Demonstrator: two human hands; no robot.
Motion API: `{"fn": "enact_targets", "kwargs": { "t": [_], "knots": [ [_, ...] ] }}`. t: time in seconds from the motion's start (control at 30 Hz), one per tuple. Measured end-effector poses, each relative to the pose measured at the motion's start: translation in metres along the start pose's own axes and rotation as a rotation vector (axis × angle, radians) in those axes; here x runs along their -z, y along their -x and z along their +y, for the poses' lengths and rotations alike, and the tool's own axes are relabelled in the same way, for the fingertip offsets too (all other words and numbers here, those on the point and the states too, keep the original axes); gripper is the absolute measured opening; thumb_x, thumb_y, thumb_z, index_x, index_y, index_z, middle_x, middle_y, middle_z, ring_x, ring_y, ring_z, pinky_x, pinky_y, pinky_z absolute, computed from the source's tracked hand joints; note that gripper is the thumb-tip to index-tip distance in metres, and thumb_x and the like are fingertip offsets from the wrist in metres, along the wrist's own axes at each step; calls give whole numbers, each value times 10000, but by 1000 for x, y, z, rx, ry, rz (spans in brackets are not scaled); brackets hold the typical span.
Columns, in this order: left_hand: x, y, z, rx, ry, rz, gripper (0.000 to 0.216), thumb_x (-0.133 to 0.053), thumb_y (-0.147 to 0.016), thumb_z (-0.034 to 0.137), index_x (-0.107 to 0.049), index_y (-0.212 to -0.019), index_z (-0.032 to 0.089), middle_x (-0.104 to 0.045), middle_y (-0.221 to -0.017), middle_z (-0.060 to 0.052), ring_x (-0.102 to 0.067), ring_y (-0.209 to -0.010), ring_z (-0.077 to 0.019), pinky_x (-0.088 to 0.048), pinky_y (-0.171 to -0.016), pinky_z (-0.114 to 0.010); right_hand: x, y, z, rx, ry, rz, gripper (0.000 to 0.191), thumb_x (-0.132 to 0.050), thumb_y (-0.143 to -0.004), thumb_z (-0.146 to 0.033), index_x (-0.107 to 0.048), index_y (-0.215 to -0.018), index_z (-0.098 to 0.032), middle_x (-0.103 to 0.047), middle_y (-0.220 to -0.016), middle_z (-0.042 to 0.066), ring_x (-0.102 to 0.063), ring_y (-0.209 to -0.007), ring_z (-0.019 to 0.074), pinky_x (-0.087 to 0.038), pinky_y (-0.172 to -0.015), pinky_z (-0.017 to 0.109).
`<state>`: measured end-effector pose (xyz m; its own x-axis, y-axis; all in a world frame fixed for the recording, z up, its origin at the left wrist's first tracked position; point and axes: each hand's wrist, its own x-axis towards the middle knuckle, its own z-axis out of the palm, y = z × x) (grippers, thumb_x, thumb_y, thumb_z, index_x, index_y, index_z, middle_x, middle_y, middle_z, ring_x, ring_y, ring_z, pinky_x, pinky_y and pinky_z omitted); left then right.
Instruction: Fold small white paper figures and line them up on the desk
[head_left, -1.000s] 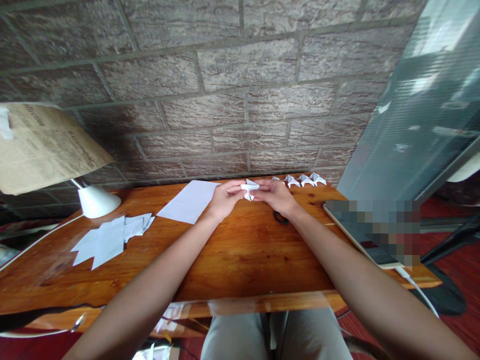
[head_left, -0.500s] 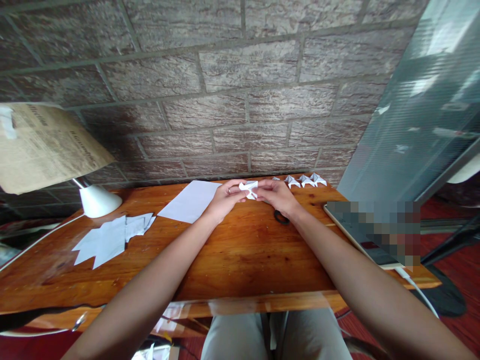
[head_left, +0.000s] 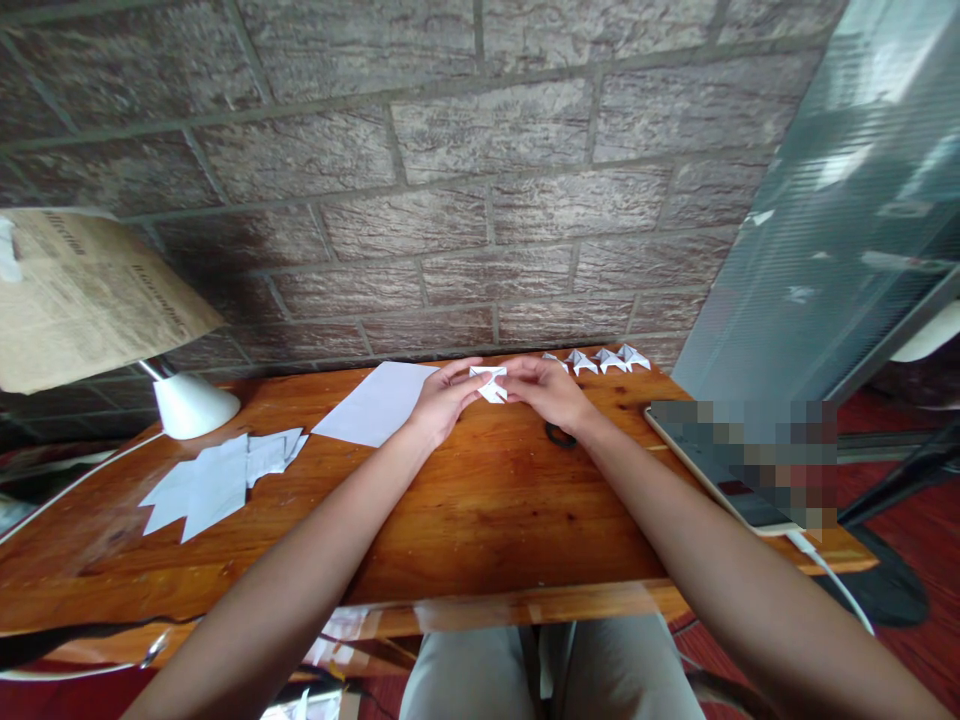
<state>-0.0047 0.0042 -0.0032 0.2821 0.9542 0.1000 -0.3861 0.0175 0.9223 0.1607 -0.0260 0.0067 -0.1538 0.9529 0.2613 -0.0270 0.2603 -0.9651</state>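
Note:
A small folded white paper piece (head_left: 490,382) is pinched between both my hands over the far middle of the wooden table (head_left: 480,520). My left hand (head_left: 444,400) grips its left side with closed fingers. My right hand (head_left: 550,392) grips its right side the same way. A plain white sheet (head_left: 375,402) lies just left of my left hand. A row of several small folded paper shapes (head_left: 604,360) sits by the wall to the right of my right hand.
A pile of cut white paper pieces (head_left: 214,480) lies at the left. A white lamp base (head_left: 191,403) stands at the back left under a paper-covered shade (head_left: 82,295). A small black object (head_left: 559,434) lies under my right wrist. A tablet (head_left: 739,470) with a cable rests at the right edge.
The folded paper has been turned and pressed flatter between my fingers. Both hands stay in nearly the same place.

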Motion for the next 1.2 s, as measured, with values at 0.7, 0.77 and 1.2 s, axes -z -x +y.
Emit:
{"fn": "enact_targets", "kwargs": {
  "t": [0.7,0.77,1.2],
  "knots": [
    [7,-1,2,87,-79,-132,324,-821,-603,328,-728,-849,139,-716,-855,-74,-649,-816,-172,-505,-839,-344,0,0,-2,6,67,39,281,-779,-614,-358,-735,-796,-148,-688,-690,13,-565,-600,108,-459,-607,243],
    [9,-2,1,57,-123,-151,324,-825,-597,336,-728,-836,141,-714,-834,-69,-644,-791,-170,-499,-805,-326,1,1,-2,17,100,32,288,-774,-617,-371,-731,-791,-145,-680,-671,11,-556,-585,110,-456,-600,248],
    [2,2,-3,-94,-264,-185,286,-769,-671,374,-700,-837,152,-693,-808,-36,-626,-758,-149,-475,-754,-274,7,-2,-3,130,264,-15,287,-661,-736,-426,-697,-750,-142,-675,-686,27,-568,-614,129,-458,-621,258]
  ]
}}
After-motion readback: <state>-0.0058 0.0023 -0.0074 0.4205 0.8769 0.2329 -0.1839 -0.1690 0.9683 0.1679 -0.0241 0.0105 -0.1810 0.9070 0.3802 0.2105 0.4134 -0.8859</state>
